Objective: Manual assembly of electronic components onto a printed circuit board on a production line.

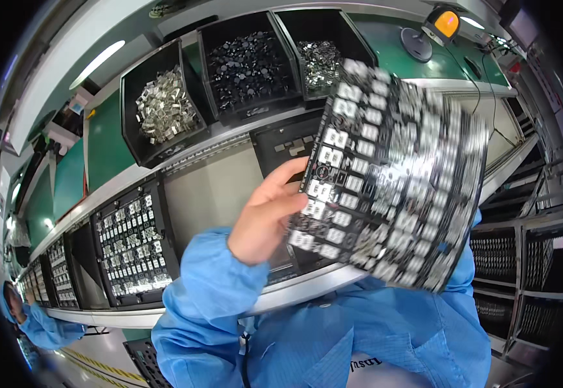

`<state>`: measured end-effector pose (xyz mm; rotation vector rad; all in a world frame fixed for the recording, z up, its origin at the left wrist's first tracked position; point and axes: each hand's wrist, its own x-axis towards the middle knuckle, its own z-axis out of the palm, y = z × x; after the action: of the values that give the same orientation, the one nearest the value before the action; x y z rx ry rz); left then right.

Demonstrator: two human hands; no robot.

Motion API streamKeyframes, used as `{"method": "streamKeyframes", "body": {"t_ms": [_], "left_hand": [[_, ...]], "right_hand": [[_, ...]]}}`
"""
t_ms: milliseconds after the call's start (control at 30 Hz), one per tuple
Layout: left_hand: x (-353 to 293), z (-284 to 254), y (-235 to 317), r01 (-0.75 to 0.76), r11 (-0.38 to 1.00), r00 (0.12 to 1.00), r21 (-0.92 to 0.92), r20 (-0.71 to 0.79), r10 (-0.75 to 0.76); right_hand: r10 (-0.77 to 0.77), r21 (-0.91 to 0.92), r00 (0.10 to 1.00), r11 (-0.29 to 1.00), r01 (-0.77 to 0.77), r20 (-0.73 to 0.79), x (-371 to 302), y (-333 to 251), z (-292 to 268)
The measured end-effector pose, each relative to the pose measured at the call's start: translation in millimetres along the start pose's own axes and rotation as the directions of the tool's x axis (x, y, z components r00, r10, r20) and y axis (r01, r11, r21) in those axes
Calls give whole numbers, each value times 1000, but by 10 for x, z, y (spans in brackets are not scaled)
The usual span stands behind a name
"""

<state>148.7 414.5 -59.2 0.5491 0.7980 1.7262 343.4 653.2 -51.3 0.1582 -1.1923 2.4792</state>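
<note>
My left hand (272, 210) pinches the left edge of a large black circuit board panel (391, 184), thumb and fingers closed on it. The panel is held up and tilted in front of me, above the conveyor line. Rows of white and silver parts cover its face; its right side is smeared by motion and glare. My right hand is hidden behind the panel; only blue sleeve shows past its lower right edge. Below and behind the panel lies a dark tray (278, 143) with small rectangular pieces, partly covered by it.
Black bins along the far side hold silver metal parts (165, 107), black round parts (246, 61) and small shiny parts (319, 61). Another populated board (133, 242) sits on the line to the left. An orange-faced device (446, 24) stands far right. Racks (498, 258) are at right; a co-worker's sleeve (52, 326) far left.
</note>
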Motion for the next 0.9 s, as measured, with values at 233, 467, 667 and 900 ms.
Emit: {"method": "streamKeyframes", "body": {"t_ms": [233, 467, 667, 900], "left_hand": [[-47, -314, -2, 195, 980, 974, 48, -123, -188], [-204, -614, -92, -145, 982, 953, -125, -283, 105], [-431, -597, -228, -195, 609, 857, 769, -168, 487], [-358, -390, -507, -304, 117, 925, 945, 264, 273]], "right_hand": [[383, -305, 910, 858, -413, -156, -90, -143, -394], [139, -356, 906, 888, -293, -400, 21, 96, -591], [109, -469, 884, 815, -341, -454, 174, 177, -618], [74, -630, 864, 653, -420, -499, 228, 292, -523]]}}
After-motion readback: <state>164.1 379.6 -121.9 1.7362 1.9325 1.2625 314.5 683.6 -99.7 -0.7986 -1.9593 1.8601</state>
